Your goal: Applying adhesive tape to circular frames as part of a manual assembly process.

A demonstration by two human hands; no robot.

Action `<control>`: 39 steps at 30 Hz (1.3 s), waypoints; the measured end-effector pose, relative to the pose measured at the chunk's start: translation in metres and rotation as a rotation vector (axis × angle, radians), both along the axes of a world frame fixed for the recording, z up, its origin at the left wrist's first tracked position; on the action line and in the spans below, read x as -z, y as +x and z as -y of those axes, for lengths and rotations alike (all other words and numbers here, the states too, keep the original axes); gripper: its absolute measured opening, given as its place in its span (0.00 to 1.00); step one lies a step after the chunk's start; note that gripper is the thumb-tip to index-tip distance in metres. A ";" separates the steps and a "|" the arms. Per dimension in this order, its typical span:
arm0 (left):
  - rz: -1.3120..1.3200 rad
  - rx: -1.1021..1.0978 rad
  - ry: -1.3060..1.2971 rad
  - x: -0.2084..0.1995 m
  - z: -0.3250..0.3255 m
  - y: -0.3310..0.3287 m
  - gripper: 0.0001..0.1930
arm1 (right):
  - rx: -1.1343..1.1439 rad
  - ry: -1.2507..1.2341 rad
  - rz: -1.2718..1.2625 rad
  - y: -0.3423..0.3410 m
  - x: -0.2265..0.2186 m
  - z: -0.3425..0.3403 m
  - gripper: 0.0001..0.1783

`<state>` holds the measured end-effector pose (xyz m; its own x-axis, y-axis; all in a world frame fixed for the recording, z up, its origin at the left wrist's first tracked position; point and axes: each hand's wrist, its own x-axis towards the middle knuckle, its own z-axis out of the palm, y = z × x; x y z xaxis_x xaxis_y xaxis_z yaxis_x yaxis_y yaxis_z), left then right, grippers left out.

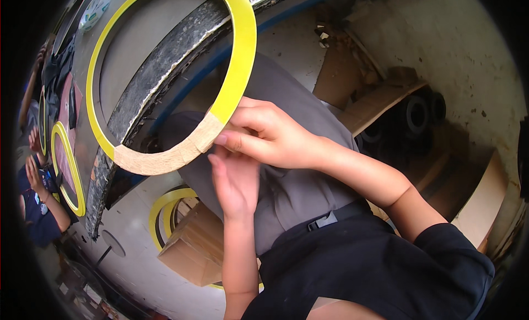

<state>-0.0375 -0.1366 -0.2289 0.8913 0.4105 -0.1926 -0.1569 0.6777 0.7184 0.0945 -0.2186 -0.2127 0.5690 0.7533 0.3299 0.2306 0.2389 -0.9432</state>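
Note:
A large flat ring [242,50], mostly yellow with a bare tan, wood-like section along its lower edge, is held up in front of me. My right hand [270,133] pinches it where the yellow meets the tan, thumb on the near face and the other fingers behind. Just below, my left hand [238,182] is upright and open, its thumb apart from the palm; its fingertips are partly hidden behind my right hand. Whether they touch the ring I cannot tell. Through and behind the ring runs a worn black table edge [165,61] with a ragged pale border.
Below the table, more yellow rings [156,221] stand beside a cardboard box [197,245]. At the left, another person's hands [37,179] are near a yellow ring [81,196]. Dark rolls [417,115] lie among cardboard at the right, by a stained wall [463,50].

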 end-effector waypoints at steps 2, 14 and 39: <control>-0.297 -0.235 0.844 -0.015 -0.010 -0.024 0.15 | 0.022 0.066 -0.034 0.003 0.001 0.000 0.13; 0.133 -0.350 2.377 -0.066 -0.065 0.027 0.14 | -0.044 0.169 -0.053 0.019 0.023 -0.022 0.09; -0.046 0.251 1.902 -0.139 -0.066 0.041 0.23 | -0.012 0.057 -0.249 0.004 -0.031 0.003 0.15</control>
<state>0.0038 -0.0705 -0.0898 0.9629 -0.0407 0.2669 -0.1568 -0.8889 0.4304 0.0989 -0.2216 -0.1817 0.6290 0.7448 0.2229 -0.0107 0.2949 -0.9555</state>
